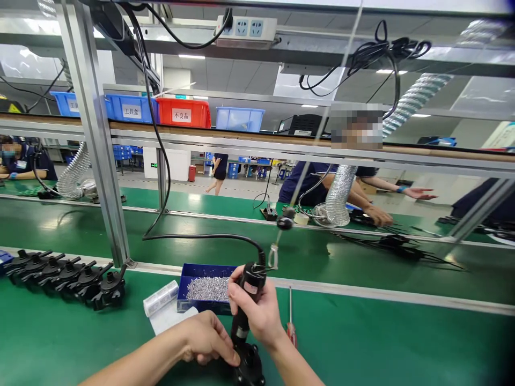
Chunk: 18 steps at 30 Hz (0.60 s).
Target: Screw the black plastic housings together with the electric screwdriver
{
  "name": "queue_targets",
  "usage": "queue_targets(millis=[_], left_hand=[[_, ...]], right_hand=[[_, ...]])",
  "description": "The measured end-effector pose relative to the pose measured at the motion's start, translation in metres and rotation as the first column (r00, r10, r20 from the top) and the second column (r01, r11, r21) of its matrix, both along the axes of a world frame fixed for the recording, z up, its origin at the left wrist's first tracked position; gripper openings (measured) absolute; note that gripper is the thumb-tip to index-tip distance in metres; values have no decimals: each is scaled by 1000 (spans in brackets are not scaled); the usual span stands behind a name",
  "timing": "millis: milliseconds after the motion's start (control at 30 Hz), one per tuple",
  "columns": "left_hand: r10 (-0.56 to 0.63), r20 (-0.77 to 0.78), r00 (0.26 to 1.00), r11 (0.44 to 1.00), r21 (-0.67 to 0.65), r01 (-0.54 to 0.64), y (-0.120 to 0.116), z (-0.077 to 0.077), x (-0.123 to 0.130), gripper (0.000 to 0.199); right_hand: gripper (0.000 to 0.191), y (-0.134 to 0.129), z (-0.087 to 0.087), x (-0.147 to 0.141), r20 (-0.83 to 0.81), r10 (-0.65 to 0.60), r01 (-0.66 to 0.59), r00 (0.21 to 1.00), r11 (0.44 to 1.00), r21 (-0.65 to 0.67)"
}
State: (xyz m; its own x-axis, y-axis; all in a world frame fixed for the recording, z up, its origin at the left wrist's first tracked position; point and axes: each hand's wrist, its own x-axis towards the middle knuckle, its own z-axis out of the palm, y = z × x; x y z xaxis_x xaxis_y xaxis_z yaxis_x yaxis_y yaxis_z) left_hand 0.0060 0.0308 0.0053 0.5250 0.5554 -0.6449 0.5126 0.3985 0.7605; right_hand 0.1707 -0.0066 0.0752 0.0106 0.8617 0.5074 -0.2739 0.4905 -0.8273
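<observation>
My right hand (263, 316) is wrapped round a black electric screwdriver (241, 321), which stands nearly upright with its tip end down at a black round plastic part (250, 367). The fingers of my left hand (209, 338) are closed at the left edge of that part and grip it; some fingertips are hidden. A cable runs from the screwdriver's top, and a hanging cord with a metal clip (273, 257) meets it there. Just behind my hands is a blue bin (205, 306) of small silvery screws. A red-handled screwdriver (291, 332) lies right of my right hand.
Several black assemblies (60, 279) stand in a row at the left. A label roll (161, 298) lies beside the bin. A metal post (94, 134) and rails frame the green bench. Across it, a co-worker's hand (378, 215) is near black parts.
</observation>
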Motion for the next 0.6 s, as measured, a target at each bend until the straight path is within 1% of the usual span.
queue_targets(millis=[67,133,200,300,400,600], left_hand=[[2,-29,1000,1000,18,-1,-3,-1,5,50],[5,-9,1000,1000,-7,-5,-3,-1,7,47],[11,33,999,1000,-27,-10,-3,-2,8,44],[-2,81,997,998,-64,7,-2,0,9,42],[-38,88,995,993,-109,47,1,4,11,41],[-136,107,985,979,-138,150,7,12,20,39]], right_hand=[[32,-1,1,-3,-11,-6,6,1000,1000,2],[30,-4,6,-1,-27,4,-4,1000,1000,18],[28,-9,13,7,-62,43,-40,997,998,39],[26,-13,19,19,-121,135,-129,983,990,60],[27,-10,18,26,-122,202,-196,972,979,54],[33,-2,10,24,-94,260,-260,961,966,17]])
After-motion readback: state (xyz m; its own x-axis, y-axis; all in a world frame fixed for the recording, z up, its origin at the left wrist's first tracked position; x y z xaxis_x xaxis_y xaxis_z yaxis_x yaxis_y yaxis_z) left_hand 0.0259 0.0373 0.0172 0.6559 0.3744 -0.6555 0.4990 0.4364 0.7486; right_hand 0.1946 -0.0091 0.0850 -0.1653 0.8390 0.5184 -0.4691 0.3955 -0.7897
